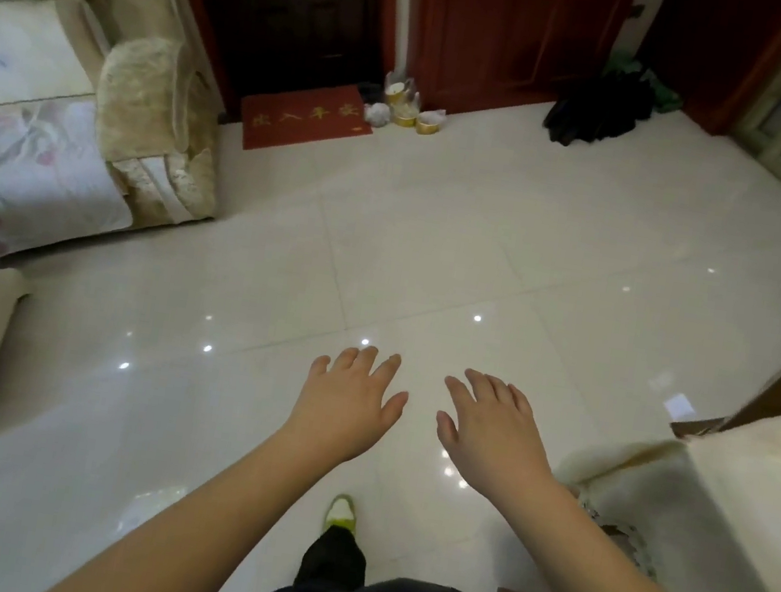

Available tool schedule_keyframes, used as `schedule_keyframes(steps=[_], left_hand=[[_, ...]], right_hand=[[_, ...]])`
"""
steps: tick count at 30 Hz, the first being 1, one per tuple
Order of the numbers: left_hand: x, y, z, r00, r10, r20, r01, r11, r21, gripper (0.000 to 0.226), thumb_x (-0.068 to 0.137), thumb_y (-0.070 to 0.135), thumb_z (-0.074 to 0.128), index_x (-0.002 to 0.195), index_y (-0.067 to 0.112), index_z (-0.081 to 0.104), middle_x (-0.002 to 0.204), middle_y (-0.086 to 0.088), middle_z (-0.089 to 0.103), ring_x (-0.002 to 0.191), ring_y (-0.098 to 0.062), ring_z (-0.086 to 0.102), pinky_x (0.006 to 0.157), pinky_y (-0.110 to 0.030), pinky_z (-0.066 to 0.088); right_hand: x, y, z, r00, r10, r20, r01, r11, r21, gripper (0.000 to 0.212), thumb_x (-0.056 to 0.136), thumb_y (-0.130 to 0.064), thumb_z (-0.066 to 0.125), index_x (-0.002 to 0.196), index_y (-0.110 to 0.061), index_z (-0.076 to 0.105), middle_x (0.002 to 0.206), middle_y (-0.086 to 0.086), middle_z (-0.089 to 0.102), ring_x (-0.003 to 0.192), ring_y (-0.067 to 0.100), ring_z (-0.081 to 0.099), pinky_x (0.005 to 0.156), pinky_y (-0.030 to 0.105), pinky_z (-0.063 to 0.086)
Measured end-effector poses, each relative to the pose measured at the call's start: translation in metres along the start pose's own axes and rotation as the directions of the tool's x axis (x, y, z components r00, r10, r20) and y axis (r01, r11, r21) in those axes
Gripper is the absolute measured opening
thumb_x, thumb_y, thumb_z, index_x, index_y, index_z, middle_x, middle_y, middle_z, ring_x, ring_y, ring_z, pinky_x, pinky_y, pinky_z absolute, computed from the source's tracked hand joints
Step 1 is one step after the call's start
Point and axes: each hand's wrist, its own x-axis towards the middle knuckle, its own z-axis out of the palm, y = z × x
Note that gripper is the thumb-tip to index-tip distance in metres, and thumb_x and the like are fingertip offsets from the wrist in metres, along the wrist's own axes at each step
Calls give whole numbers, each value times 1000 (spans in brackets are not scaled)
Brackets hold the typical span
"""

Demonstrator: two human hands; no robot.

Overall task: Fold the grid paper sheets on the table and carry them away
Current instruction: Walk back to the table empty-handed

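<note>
My left hand (348, 403) and my right hand (492, 430) are stretched out in front of me over the glossy tiled floor (434, 261), palms down, fingers spread and straight. Neither hand holds anything. No grid paper sheet and no table top show in this view. Below my arms I see my dark trousers and one foot in a yellow-green shoe (341, 511).
A cream sofa (151, 118) with a floral pillow (17, 169) stands at the left. A cream-covered piece of furniture (728, 498) is close at the right. Ahead are dark red doors, a red doormat (304, 115), small cups (406, 108) and a black bundle (599, 109).
</note>
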Motion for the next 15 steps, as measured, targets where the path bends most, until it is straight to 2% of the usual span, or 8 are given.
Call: schedule_keyframes(steps=[3, 9, 12, 15], left_hand=[[43, -23, -14, 998, 67, -14, -67, 998, 0, 59, 101, 54, 21, 154, 27, 20, 158, -2, 28, 144, -22, 25, 113, -43, 24], [123, -47, -43, 974, 227, -11, -227, 973, 29, 58, 101, 53, 22, 153, 26, 23, 158, -3, 27, 144, -22, 24, 113, -43, 24], [155, -35, -51, 947, 322, -16, -321, 946, 48, 58, 101, 53, 22, 152, 26, 24, 158, -3, 28, 144, -23, 26, 112, -42, 25], [184, -11, -57, 915, 404, 8, -404, 914, 26, 59, 101, 53, 22, 153, 27, 22, 159, -3, 26, 145, -23, 24, 114, -44, 21]], right_hand=[[41, -6, -8, 998, 65, 17, -65, 998, -3, 44, 82, -39, 51, 112, -14, 71, 111, 10, 70, 101, 31, 68, 89, 47, 53], [95, -6, -25, 979, 203, 16, -203, 979, 14, 48, 84, -40, 46, 117, -14, 69, 116, 10, 69, 106, 30, 66, 93, 47, 50], [106, 9, -29, 956, 290, 38, -291, 955, 47, 48, 97, -40, 42, 139, -18, 51, 139, 7, 54, 128, 27, 50, 109, 43, 33], [114, 33, -33, 932, 360, 43, -361, 932, 21, 53, 101, -44, 33, 149, -22, 34, 144, 2, 48, 131, 22, 44, 112, 35, 24]])
